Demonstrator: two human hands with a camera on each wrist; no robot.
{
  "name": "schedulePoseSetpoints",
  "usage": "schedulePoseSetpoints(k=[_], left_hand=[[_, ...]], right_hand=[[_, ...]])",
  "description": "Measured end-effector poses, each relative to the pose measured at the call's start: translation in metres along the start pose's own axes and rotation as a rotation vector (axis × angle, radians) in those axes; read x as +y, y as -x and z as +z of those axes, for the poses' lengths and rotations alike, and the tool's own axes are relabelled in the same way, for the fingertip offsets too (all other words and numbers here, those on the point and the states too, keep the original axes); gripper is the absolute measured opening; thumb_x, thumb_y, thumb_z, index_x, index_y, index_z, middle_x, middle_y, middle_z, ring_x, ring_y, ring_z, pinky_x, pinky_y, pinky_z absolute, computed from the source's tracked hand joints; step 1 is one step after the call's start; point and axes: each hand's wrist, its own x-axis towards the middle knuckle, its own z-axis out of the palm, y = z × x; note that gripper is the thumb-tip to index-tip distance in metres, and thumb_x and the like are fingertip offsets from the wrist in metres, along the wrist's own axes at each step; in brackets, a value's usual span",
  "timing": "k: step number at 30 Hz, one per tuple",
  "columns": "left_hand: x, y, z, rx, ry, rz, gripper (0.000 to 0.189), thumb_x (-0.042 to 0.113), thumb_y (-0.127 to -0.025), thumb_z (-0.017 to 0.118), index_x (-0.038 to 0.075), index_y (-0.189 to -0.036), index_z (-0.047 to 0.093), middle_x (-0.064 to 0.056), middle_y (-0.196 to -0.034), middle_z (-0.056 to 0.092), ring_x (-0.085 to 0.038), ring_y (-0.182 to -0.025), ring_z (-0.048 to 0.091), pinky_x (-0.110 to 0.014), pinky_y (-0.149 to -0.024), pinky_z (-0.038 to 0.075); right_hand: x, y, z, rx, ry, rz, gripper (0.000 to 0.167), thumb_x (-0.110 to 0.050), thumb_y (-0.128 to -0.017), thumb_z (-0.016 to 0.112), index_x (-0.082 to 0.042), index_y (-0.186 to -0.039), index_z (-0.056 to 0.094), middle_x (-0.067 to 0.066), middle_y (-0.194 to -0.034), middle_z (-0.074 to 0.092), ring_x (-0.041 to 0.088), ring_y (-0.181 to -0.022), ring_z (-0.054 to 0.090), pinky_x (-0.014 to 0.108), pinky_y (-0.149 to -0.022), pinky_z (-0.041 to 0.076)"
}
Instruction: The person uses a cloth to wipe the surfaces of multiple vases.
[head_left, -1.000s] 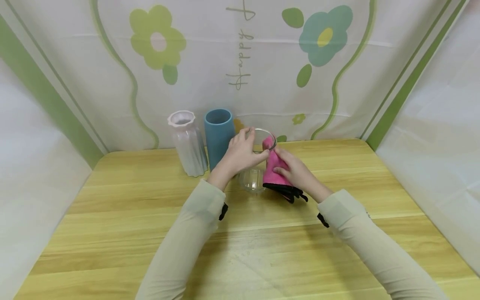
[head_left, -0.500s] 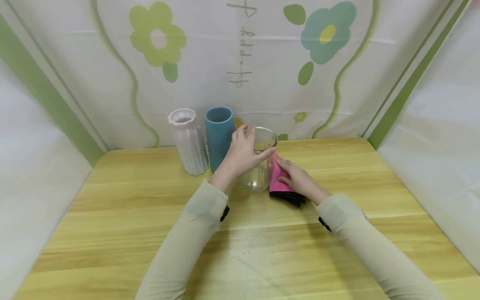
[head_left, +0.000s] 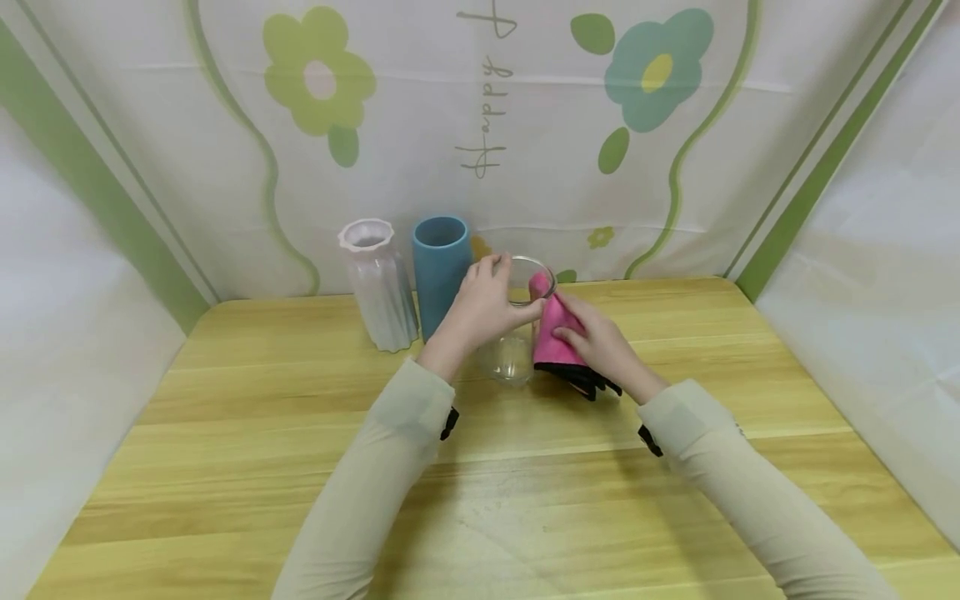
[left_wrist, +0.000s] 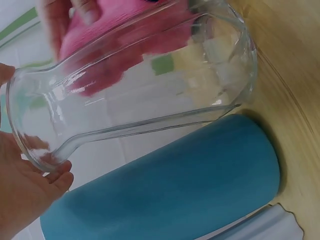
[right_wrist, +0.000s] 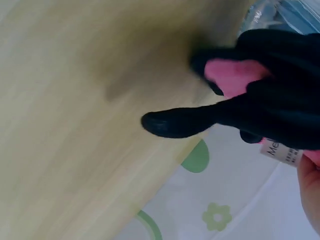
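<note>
A clear glass vase (head_left: pixel 512 358) stands upright on the table, its body narrowing to a neck below a flared rim. My left hand (head_left: pixel 482 307) grips it at the rim, thumb on the near side and fingers on the far side. In my right hand (head_left: pixel 600 343) is a bunched pink cloth (head_left: pixel 557 342) with black edging, held against the outside of the vase on its right. The left wrist view shows the cloth's pink (left_wrist: pixel 107 82) through the glass. In the right wrist view the black edging (right_wrist: pixel 180 122) hangs in folds, and a white label (right_wrist: pixel 281 151) shows.
A blue vase (head_left: pixel 438 279) stands directly left of the glass one, behind my left wrist. Beyond it is a white fluted vase (head_left: pixel 382 300) with a wavy rim. A flower-printed cloth wall (head_left: pixel 420 108) rises behind the wooden table (head_left: pixel 262 467).
My right hand slid the pink cloth down along the vase's right side, then back up. My left hand keeps its hold at the rim, and the vases stay put.
</note>
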Motion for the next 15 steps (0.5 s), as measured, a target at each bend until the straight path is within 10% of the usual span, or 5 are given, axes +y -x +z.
schedulePoseSetpoints(k=[15], left_hand=[[-0.0077,-0.0012,0.0026,-0.014,-0.049,0.088,0.087,0.055,-0.089,0.048,0.004,-0.153,0.018,-0.014,-0.16,0.017,-0.031,-0.148,0.014,-0.044,-0.121,0.018]], right_hand=[[0.0053,0.0008,0.0071,-0.14,0.015,-0.029,0.073,-0.012,-0.093,0.06,-0.002,-0.152,0.019,0.026,-0.155,0.022,0.044,-0.142,0.024,0.058,-0.114,0.023]])
